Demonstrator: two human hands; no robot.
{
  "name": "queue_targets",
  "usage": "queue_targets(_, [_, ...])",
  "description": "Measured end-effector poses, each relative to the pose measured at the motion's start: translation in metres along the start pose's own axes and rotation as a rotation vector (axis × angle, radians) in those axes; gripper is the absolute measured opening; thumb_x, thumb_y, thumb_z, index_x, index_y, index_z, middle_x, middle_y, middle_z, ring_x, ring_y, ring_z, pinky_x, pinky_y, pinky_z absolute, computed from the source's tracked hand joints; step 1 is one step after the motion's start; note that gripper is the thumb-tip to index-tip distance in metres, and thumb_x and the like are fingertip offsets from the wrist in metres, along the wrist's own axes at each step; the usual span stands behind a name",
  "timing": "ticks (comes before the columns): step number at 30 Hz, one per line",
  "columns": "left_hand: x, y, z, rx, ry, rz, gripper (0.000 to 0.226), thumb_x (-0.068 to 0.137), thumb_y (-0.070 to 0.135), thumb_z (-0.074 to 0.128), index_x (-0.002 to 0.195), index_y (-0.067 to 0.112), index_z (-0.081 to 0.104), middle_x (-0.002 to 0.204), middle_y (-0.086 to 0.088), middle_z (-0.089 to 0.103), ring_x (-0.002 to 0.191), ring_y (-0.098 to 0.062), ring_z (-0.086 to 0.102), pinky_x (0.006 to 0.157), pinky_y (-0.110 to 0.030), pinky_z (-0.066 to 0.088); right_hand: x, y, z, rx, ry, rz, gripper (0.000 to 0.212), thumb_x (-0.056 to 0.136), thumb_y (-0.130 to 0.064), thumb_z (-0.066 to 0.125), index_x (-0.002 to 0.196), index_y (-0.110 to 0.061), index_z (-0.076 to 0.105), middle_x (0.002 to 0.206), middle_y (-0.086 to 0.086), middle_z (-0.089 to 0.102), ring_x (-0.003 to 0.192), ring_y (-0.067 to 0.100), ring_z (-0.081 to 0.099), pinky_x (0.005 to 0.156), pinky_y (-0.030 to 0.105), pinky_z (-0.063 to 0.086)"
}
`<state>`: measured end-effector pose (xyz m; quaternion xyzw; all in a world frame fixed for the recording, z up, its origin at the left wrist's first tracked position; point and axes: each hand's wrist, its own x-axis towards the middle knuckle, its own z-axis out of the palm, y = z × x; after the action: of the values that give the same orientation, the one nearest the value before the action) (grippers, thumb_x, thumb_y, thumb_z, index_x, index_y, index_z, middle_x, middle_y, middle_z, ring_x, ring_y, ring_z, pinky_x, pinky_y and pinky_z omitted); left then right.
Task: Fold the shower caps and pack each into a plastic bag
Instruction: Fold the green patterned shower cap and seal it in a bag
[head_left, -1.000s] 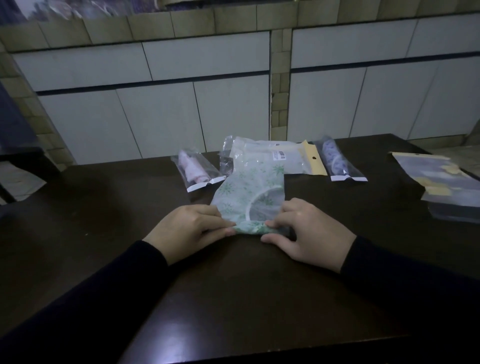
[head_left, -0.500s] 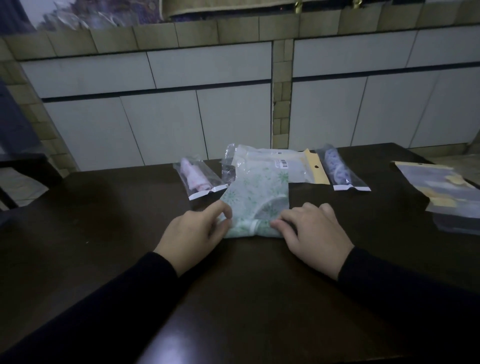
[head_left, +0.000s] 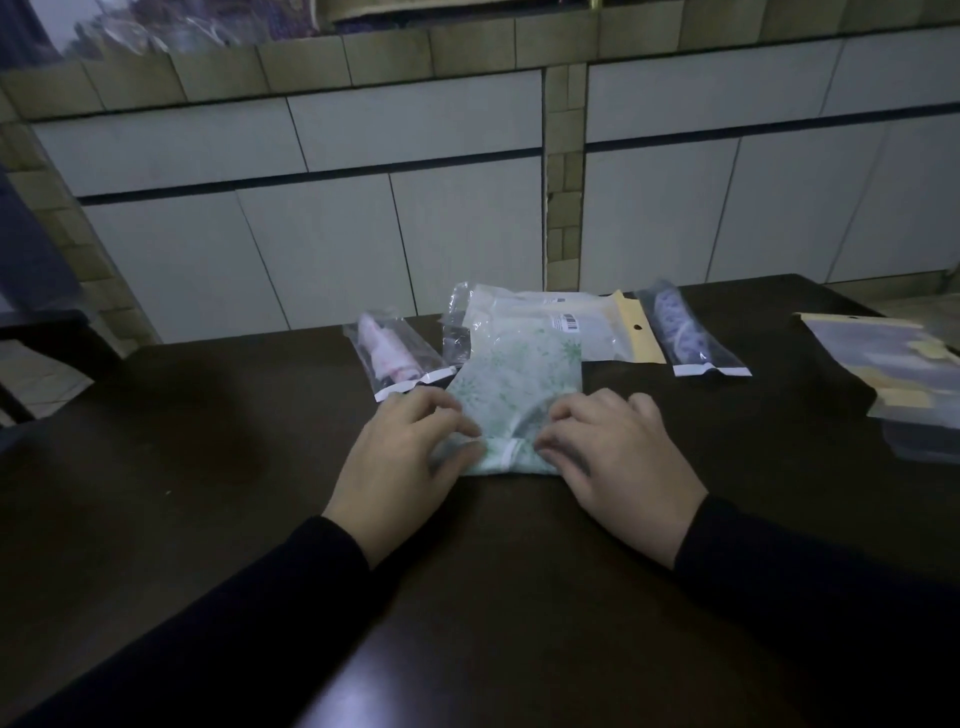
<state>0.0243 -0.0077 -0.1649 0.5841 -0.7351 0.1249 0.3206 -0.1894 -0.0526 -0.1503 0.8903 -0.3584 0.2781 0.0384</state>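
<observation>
A white shower cap with a green leaf print (head_left: 514, 387) lies flattened on the dark table (head_left: 208, 467), its near end rolled into a narrow band. My left hand (head_left: 402, 457) pinches the left end of that roll with thumb and curled fingers. My right hand (head_left: 608, 457) grips the right end the same way. Behind the cap lie a packed pink cap in a clear bag (head_left: 395, 356) and a packed bluish cap in a clear bag (head_left: 685, 335).
A larger clear packet with a yellow header and barcode (head_left: 566, 322) lies just behind the cap. A stack of flat bags (head_left: 893, 374) sits at the table's right edge. Tiled wall and white panels stand beyond the far edge.
Both hands have rolled the cap's near end farther away from me, so the roll is thicker and the flat part shorter. The camera has tilted up a little.
</observation>
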Motion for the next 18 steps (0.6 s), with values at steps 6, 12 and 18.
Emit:
queue_targets(6, [-0.001, -0.002, -0.003, -0.082, -0.190, 0.128, 0.030, 0.091, 0.025, 0.043, 0.104, 0.021, 0.070, 0.097, 0.007, 0.064, 0.087, -0.017, 0.062, 0.073, -0.035, 0.054, -0.002, 0.002, -0.003, -0.089, -0.165, 0.043, 0.034, 0.100, -0.041, 0.035, 0.113, -0.033, 0.064, 0.110, -0.013, 0.059, 0.106, 0.012, 0.045, 0.089, 0.033, 0.028])
queue_targets(12, [0.002, -0.008, -0.008, -0.158, -0.255, 0.134, 0.038, 0.087, 0.049, 0.054, 0.106, 0.022, 0.074, 0.095, 0.013, 0.063, 0.089, -0.002, 0.058, 0.078, -0.020, 0.049, -0.002, 0.001, -0.009, -0.159, -0.243, 0.045, 0.043, 0.097, -0.052, 0.032, 0.117, -0.033, 0.065, 0.109, -0.015, 0.056, 0.107, 0.012, 0.038, 0.091, 0.035, 0.030])
queue_targets(18, [0.003, -0.007, -0.006, -0.077, -0.222, 0.173, 0.038, 0.092, 0.045, 0.048, 0.101, 0.020, 0.075, 0.089, 0.009, 0.064, 0.085, -0.009, 0.059, 0.073, -0.027, 0.051, -0.004, 0.000, -0.011, -0.170, -0.276, 0.056, 0.043, 0.096, -0.055, 0.033, 0.124, -0.035, 0.059, 0.109, -0.013, 0.054, 0.104, 0.013, 0.041, 0.088, 0.034, 0.031])
